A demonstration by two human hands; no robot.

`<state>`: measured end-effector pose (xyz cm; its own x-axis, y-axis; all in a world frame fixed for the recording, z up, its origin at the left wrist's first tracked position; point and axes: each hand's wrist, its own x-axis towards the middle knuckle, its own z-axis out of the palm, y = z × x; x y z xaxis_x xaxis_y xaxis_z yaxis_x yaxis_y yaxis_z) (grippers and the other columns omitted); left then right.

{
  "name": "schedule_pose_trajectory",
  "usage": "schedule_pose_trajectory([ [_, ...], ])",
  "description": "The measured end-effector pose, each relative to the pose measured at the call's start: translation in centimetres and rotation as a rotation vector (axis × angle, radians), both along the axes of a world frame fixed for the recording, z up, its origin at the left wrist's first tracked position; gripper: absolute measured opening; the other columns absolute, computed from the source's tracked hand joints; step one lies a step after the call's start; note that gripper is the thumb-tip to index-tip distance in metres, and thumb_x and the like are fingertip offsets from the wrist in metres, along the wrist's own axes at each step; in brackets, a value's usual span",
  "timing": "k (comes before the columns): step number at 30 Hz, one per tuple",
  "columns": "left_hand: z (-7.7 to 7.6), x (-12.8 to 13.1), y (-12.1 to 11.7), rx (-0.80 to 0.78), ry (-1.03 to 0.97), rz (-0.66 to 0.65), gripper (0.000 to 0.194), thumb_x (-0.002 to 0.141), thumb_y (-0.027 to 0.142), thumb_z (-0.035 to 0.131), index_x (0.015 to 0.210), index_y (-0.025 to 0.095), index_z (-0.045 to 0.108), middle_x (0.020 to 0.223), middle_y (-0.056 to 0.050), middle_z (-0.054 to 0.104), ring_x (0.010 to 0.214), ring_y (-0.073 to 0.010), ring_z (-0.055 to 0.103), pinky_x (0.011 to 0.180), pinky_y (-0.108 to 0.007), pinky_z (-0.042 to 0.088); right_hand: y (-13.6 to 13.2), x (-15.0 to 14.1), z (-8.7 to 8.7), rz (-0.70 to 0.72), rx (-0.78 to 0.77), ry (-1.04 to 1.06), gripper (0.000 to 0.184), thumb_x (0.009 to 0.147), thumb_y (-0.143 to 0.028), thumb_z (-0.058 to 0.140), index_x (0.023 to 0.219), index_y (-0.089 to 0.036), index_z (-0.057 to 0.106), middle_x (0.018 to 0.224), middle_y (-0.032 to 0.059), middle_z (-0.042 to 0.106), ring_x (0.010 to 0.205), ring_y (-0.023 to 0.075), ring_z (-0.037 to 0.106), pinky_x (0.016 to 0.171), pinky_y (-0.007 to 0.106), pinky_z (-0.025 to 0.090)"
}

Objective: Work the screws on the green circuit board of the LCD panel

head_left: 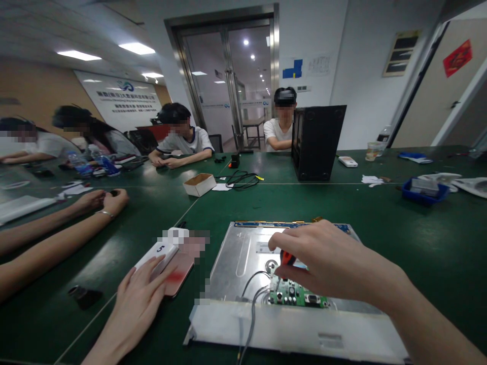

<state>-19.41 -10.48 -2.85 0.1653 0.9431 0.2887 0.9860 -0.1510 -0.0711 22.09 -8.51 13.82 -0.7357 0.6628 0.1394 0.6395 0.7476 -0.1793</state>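
My right hand (323, 258) is closed round a screwdriver (287, 257) with an orange and black handle; its tip is hard to make out. Beneath it sits a green circuit board (300, 295) on the back of a metal display panel (228, 274). Dark cables (254, 304) run from the board toward me, across a whitish strip (289, 329) along the panel's near edge. To the left, my left hand (139, 299) lies with fingers spread on a white box-like device (158, 253) marked 5 and a pink phone (184, 271) beside it.
Another person's forearms and hands (110, 203) rest at the left, near a small black object (83, 294). Farther back are an open carton (199, 185), a coiled black cable (243, 178), a black computer case (318, 142) and a blue tray (424, 192). Several people sit around the green table (152, 195).
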Motion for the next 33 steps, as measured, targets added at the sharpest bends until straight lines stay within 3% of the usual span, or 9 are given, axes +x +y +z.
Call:
schedule_pose_trajectory([
  [8,-0.1,1.0,1.9,-0.028,0.019,0.051,0.050,0.101,0.033,0.031,0.133,0.022,0.069,0.144,-0.013,0.057,0.137,-0.0359,0.047,0.116,-0.058,0.029,0.0,0.0,0.0,-0.008,0.008,-0.006,0.010,0.094,-0.026,0.067,0.103,-0.023,0.064,0.095,0.0017,0.078,0.074,0.0193,0.069,0.056,0.028,0.034],
  [12,0.4,2.2,3.2,0.004,0.004,-0.015,0.054,0.103,0.036,0.027,0.142,0.020,0.061,0.148,-0.015,0.053,0.139,-0.0359,0.044,0.116,-0.060,0.028,0.1,-0.1,-0.1,-0.009,0.017,-0.006,0.010,0.093,-0.026,0.068,0.102,-0.023,0.064,0.093,0.0009,0.078,0.071,0.0182,0.068,0.055,0.028,0.032],
  [15,1.1,3.9,3.7,0.026,-0.053,-0.092,0.054,0.104,0.036,0.024,0.150,0.025,0.050,0.152,-0.011,0.050,0.139,-0.0331,0.044,0.116,-0.060,0.027,0.1,0.0,-0.2,-0.013,0.032,-0.010,0.010,0.093,-0.027,0.069,0.101,-0.023,0.065,0.093,0.0012,0.078,0.070,0.0175,0.068,0.055,0.029,0.030],
  [19,2.8,7.6,4.0,0.028,-0.191,-0.227,0.048,0.104,0.042,0.030,0.134,0.022,0.061,0.141,-0.013,0.058,0.134,-0.0335,0.047,0.114,-0.057,0.032,0.2,0.2,-0.2,-0.020,0.050,-0.013,0.010,0.094,-0.028,0.068,0.102,-0.023,0.064,0.092,0.0012,0.076,0.073,0.0177,0.068,0.055,0.028,0.030],
  [23,4.9,12.6,4.1,-0.096,-0.335,-0.409,0.036,0.101,0.040,0.043,0.119,0.020,0.067,0.124,-0.012,0.066,0.116,-0.0303,0.060,0.101,-0.045,0.047,0.4,0.6,-0.3,-0.029,0.055,-0.004,0.012,0.094,-0.029,0.069,0.103,-0.022,0.064,0.092,0.0014,0.075,0.073,0.0175,0.067,0.055,0.028,0.029],
  [27,6.5,17.3,5.4,-0.332,-0.485,-0.675,0.023,0.098,0.032,0.051,0.098,0.020,0.070,0.103,-0.007,0.072,0.098,-0.0246,0.065,0.089,-0.036,0.050,0.5,0.6,-0.5,-0.014,0.054,0.001,0.009,0.095,-0.028,0.068,0.099,-0.022,0.062,0.090,0.0008,0.074,0.070,0.0165,0.065,0.054,0.028,0.027],
  [30,6.4,19.6,7.4,-0.483,-0.557,-0.795,0.015,0.091,0.026,0.057,0.090,0.018,0.070,0.092,-0.005,0.072,0.087,-0.0219,0.064,0.084,-0.033,0.049,0.4,0.3,-0.6,0.006,0.035,0.010,0.009,0.094,-0.027,0.068,0.098,-0.022,0.062,0.090,0.0008,0.075,0.069,0.0164,0.064,0.054,0.028,0.026],
  [33,5.2,20.4,9.0,-0.587,-0.603,-0.804,0.012,0.082,0.023,0.062,0.084,0.015,0.070,0.085,-0.005,0.071,0.087,-0.0235,0.063,0.079,-0.032,0.050,0.4,0.1,-0.5,0.022,-0.007,0.013,0.007,0.094,-0.023,0.067,0.099,-0.021,0.062,0.093,0.0015,0.075,0.071,0.0161,0.064,0.056,0.027,0.027],
])
